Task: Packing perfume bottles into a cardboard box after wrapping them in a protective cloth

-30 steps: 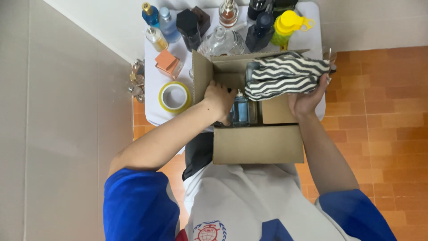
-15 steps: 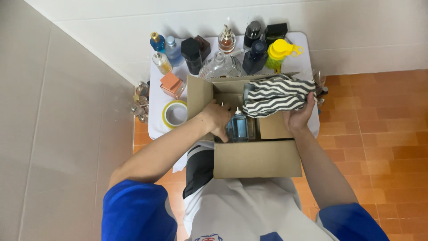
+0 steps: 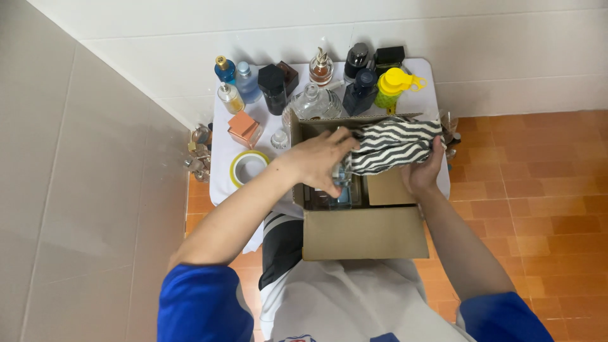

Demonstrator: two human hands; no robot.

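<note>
Here, seen from above, a person in a white shirt w/ blue sleeves leaned over an open cardboard box (image 3: 364,231) on a small white table (image 3: 218,183) set against a tiled wall. The left hand (image 3: 316,161) hovered over the box's left half, fingers curled round the top of a clear glass bottle (image 3: 342,174); the grip looked closed on it, tho the hand hid most of the bottle. A blue bottle (image 3: 342,197) sat lower inside the box, just under that hand. The right hand (image 3: 421,172) was at the box's right edge, gripping one end of a black & white striped cloth (image 3: 392,144) bundled across the box's far side. Behind the box stood approx. a dozen perfume bottles: a black one (image 3: 273,88), a round clear one (image 3: 311,104), a dark blue one (image 3: 359,94), plus a yellow-capped green bottle (image 3: 394,88). Left of the box lay a roll of tape (image 3: 248,168) w/ a yellow rim & a peach-coloured bottle (image 3: 243,128). Right of the box the floor was orange tile.
</note>
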